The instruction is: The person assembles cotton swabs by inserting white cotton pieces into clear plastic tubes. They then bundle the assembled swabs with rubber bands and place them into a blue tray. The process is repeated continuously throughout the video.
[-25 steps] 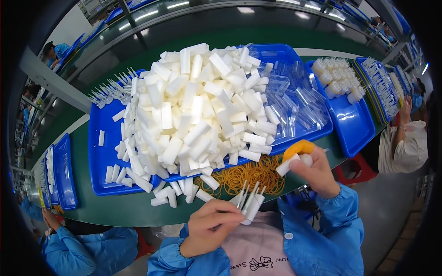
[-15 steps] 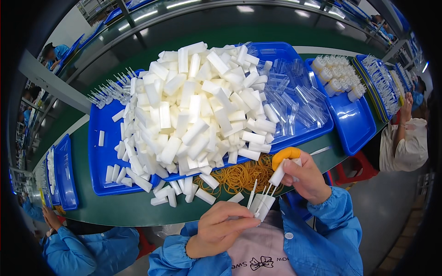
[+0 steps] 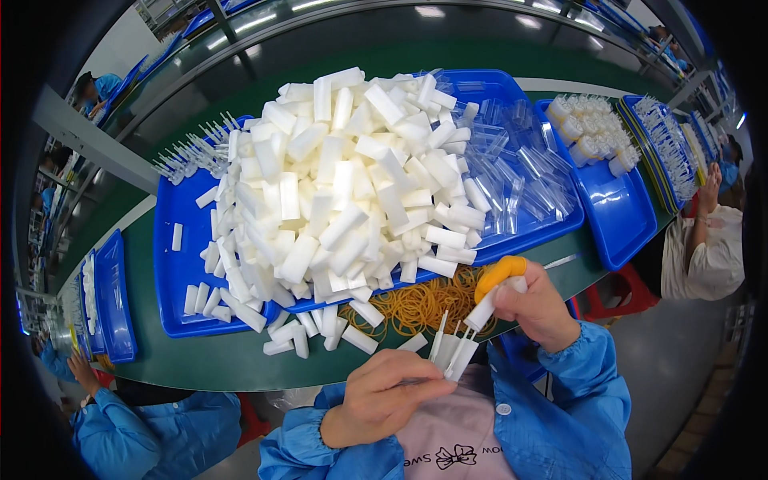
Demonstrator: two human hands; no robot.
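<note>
Since before, right hand nearer bundled white sticks.

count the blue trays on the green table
5 at least: a big one under the white pile, one with clear pieces, one right, two far left. More may be hidden.

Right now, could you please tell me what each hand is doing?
Left hand: closed on a bundle of small white plastic sticks.
Right hand: closed on one white plastic tube, orange finger cover on.
</note>
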